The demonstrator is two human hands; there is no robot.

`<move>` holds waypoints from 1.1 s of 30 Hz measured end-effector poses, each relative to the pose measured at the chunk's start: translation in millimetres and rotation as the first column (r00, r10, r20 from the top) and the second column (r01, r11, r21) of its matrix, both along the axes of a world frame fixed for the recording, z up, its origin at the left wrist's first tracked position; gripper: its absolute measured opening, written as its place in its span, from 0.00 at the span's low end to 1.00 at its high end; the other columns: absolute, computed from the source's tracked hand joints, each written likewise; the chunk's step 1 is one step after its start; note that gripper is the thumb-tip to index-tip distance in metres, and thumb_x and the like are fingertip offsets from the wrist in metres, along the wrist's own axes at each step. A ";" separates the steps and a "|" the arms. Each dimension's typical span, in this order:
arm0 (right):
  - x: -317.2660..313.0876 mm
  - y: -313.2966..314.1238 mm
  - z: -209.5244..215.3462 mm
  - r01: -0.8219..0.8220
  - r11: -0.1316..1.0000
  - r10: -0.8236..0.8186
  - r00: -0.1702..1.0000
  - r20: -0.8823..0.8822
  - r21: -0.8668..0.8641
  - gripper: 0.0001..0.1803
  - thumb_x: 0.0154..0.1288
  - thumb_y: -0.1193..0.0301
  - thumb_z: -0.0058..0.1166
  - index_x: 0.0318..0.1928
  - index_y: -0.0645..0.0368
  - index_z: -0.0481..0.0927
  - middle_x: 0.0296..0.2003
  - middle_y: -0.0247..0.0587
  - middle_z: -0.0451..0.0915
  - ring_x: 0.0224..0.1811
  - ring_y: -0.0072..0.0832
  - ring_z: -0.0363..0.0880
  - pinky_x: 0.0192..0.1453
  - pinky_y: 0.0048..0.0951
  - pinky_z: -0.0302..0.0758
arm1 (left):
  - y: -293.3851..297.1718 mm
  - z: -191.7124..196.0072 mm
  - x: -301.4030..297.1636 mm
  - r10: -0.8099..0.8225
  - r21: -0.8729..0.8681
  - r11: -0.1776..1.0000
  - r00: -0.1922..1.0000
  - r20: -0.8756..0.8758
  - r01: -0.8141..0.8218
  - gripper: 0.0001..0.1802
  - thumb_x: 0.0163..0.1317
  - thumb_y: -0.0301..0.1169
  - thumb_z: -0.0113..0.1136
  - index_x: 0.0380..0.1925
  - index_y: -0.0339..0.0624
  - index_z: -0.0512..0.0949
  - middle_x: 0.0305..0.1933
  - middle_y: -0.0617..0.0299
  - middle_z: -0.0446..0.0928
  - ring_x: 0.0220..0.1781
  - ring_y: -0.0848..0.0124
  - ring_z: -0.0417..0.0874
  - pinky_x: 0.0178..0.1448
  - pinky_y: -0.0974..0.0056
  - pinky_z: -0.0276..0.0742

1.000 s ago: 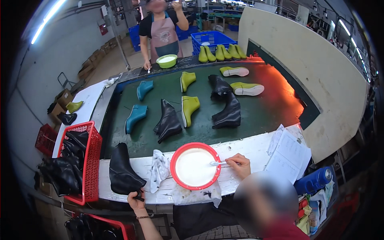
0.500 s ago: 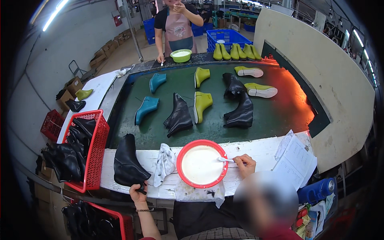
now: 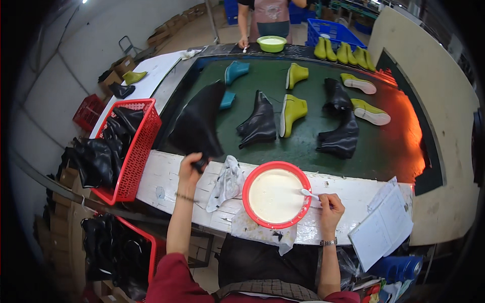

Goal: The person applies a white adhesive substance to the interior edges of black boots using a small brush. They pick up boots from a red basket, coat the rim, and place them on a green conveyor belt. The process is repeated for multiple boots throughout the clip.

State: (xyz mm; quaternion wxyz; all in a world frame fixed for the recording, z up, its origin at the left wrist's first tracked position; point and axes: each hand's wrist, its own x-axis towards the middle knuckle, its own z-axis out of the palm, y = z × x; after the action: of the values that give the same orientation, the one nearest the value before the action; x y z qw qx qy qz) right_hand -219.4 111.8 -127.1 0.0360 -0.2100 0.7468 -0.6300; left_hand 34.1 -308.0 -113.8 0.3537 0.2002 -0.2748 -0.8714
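My left hand grips a black boot upper by its lower end and holds it up above the white bench. My right hand pinches a small white brush whose tip rests on the rim of a red bowl filled with pale cream liquid. A stained rag lies between my two hands. On the green belt beyond lie several black, teal and lime boot uppers, the nearest a black one.
A red basket of black uppers stands at my left, with another basket lower down. A paper clipboard lies at my right. Another person stands at the belt's far end beside a green bowl. Orange glow lights the belt's right side.
My left hand has lifted the black upper off the bench and raised it over the belt's near edge. My right hand has stayed at the bowl with the brush.
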 end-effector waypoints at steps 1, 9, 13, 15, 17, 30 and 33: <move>-1.5 0.2 0.5 0.021 1.000 -0.021 1.000 0.000 0.001 0.03 0.64 0.75 0.65 0.32 0.62 0.88 0.26 0.31 0.81 0.30 0.22 0.72 0.40 0.28 0.66 | 5.7 21.9 -27.4 0.080 -0.041 0.996 0.997 -0.004 -0.080 0.07 0.61 0.18 0.59 0.38 0.30 0.82 0.43 0.49 0.86 0.45 0.56 0.88 0.53 0.51 0.88; -3.8 -5.1 8.8 0.026 0.993 -0.016 0.996 -0.082 0.118 0.02 0.59 0.77 0.67 0.30 0.60 0.86 0.25 0.35 0.81 0.30 0.27 0.74 0.41 0.30 0.68 | -106.7 32.3 -173.5 -0.007 0.025 1.000 0.994 0.105 0.005 0.07 0.64 0.21 0.67 0.40 0.36 0.79 0.42 0.57 0.83 0.44 0.62 0.86 0.36 0.64 0.85; -4.6 -4.9 6.6 0.032 0.991 -0.012 0.989 -0.148 0.132 0.03 0.58 0.77 0.67 0.28 0.59 0.86 0.24 0.34 0.82 0.30 0.28 0.76 0.41 0.31 0.68 | -169.4 21.2 -251.8 -0.038 -0.069 0.996 0.987 0.158 0.050 0.10 0.64 0.23 0.69 0.43 0.36 0.79 0.47 0.55 0.82 0.44 0.61 0.86 0.35 0.68 0.84; -6.6 -2.6 2.3 0.047 0.989 -0.018 0.979 -0.202 0.138 0.04 0.57 0.78 0.66 0.27 0.61 0.85 0.23 0.34 0.80 0.29 0.26 0.74 0.35 0.29 0.67 | -185.6 14.3 -291.8 -0.029 -0.169 0.983 0.978 0.206 0.065 0.18 0.64 0.21 0.69 0.53 0.37 0.75 0.49 0.56 0.81 0.48 0.64 0.86 0.36 0.69 0.84; -0.2 -6.5 13.7 0.050 0.994 -0.037 0.990 -0.134 0.095 0.03 0.58 0.77 0.66 0.27 0.60 0.86 0.22 0.33 0.80 0.29 0.26 0.74 0.35 0.29 0.67 | -205.8 -1.8 -312.7 0.103 -0.336 0.941 0.970 0.219 -0.024 0.30 0.63 0.30 0.72 0.62 0.35 0.71 0.55 0.51 0.80 0.56 0.59 0.84 0.50 0.59 0.86; 1.8 -6.7 10.4 0.025 0.993 -0.008 0.990 -0.141 0.117 0.02 0.62 0.77 0.63 0.31 0.59 0.85 0.27 0.34 0.83 0.31 0.28 0.77 0.45 0.30 0.68 | -24.8 98.5 -173.8 0.338 -0.893 0.327 0.845 0.415 0.309 0.22 0.68 0.27 0.63 0.62 0.38 0.79 0.55 0.56 0.84 0.51 0.69 0.85 0.54 0.63 0.82; 1.3 -9.9 8.8 0.040 0.998 -0.029 0.966 -0.257 0.038 0.07 0.70 0.75 0.58 0.32 0.62 0.82 0.29 0.35 0.79 0.31 0.24 0.71 0.36 0.27 0.68 | 69.0 125.8 -110.2 0.217 -0.850 0.497 0.923 0.316 0.174 0.16 0.73 0.27 0.59 0.58 0.33 0.80 0.51 0.58 0.85 0.48 0.73 0.85 0.47 0.67 0.82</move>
State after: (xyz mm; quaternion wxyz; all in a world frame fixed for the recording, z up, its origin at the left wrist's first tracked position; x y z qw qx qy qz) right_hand -218.1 101.9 -118.4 -0.0673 -0.2760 0.7621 -0.5818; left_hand -76.0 -238.9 12.0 0.3560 0.1649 -0.7350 -0.5530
